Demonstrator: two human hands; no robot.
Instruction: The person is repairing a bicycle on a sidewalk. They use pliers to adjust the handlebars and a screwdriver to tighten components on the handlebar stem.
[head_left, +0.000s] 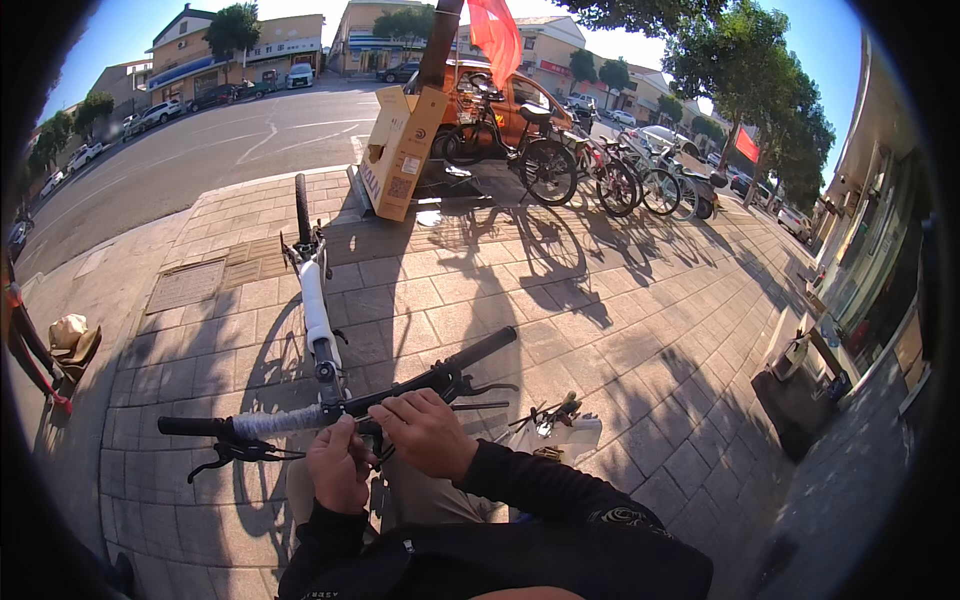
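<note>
A bicycle with a white frame (314,300) stands in front of me, its black handlebar (470,350) running across just ahead of my hands. Whitish wrapping (275,422) covers part of the bar's left half, between the left grip (190,427) and the stem. My left hand (340,468) is close below the middle of the bar, thumb and fingers pinched together. Right beside it, my right hand (428,432) has its fingers curled at the bar, just right of the stem. What lies between the fingers of either hand is hidden. A brake lever (490,388) sticks out past my right hand.
Several tools and small parts (555,415) lie on the paving to the right. Ahead stand a tall cardboard box (405,150), an orange vehicle (535,95) and several parked bicycles (545,165). A dark low seat or case (790,410) stands far right, by the shopfront.
</note>
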